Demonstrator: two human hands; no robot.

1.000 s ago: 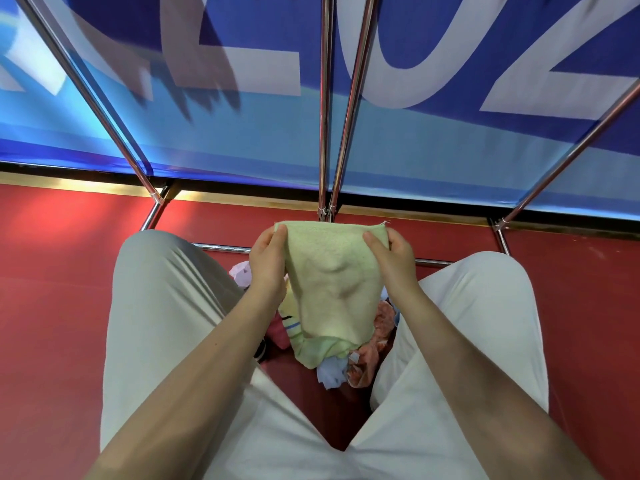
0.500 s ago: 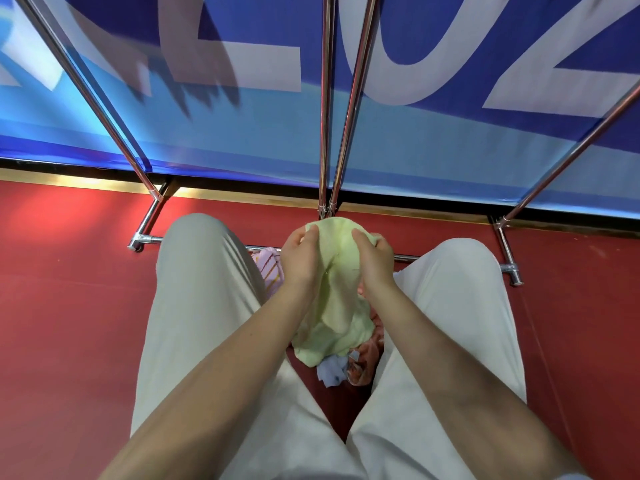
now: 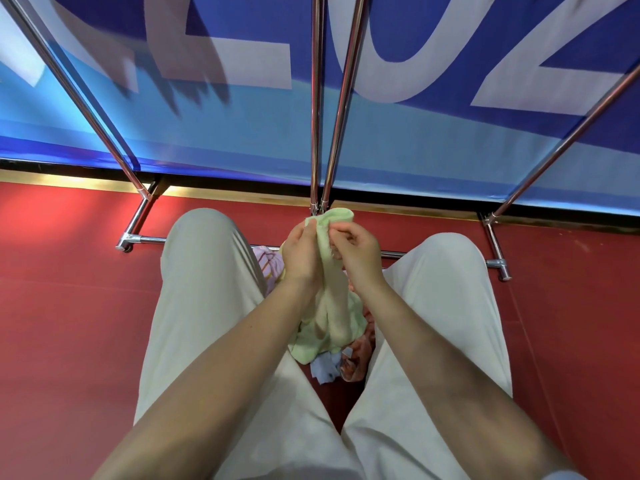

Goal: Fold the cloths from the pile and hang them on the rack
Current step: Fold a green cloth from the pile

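The person sits on the red floor with knees in pale trousers spread apart, facing the chrome rack; both hands are raised together just in front of the rack's two middle uprights. The left hand has its grip closed round the upper part of the pale green cloth, fingers curled over one gathered edge; the right hand pinches the cloth's top beside it, fingertips drawn together on the fabric; the two hands nearly touch. The cloth is bunched lengthwise between them, its top poking up just in front of the foot of those uprights, and the rest hangs down between the knees. Under its lower end lies the pile on the floor, on the near side of the rack's bottom rail; a pink striped cloth shows by the left knee, a pale blue piece and what looks like an orange printed one nearer the person. Behind the rack stands a blue banner with large white lettering.
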